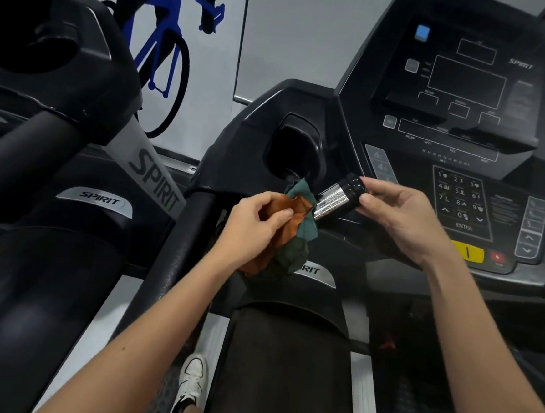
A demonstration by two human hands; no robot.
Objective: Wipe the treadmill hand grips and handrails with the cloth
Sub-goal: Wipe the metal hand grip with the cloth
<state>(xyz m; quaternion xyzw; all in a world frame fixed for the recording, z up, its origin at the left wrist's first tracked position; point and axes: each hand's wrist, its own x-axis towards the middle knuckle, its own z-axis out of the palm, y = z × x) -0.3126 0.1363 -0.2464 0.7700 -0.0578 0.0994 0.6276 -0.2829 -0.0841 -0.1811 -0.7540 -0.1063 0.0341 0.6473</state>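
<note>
Orange and dark green, the crumpled cloth (299, 221) sits at the centre of the head view, bunched in the left hand (256, 224), whose fingers and thumb curl round it and press it against the lower end of the hand grip (332, 201). The grip is a short bar with a chrome middle and a black end cap. Its long axis runs diagonally, from lower left under the cloth up to the right. The right hand (397, 213) pinches that black upper end between thumb and fingertips.

Just above the cloth a dark cup holder (293, 152) opens in the black housing. The console (469, 91) fills the upper right of the frame, with its keypad (460, 201) partly covered by the right hand and a yellow stop key (466, 252) below it. Left of the cloth, a black handrail (183, 248) slants down toward the lower left. A second treadmill (59, 124) occupies the left side, and a blue cyclist graphic (160, 44) marks the wall above. Along the bottom lie the belt (284, 370) and a white shoe (190, 382).
</note>
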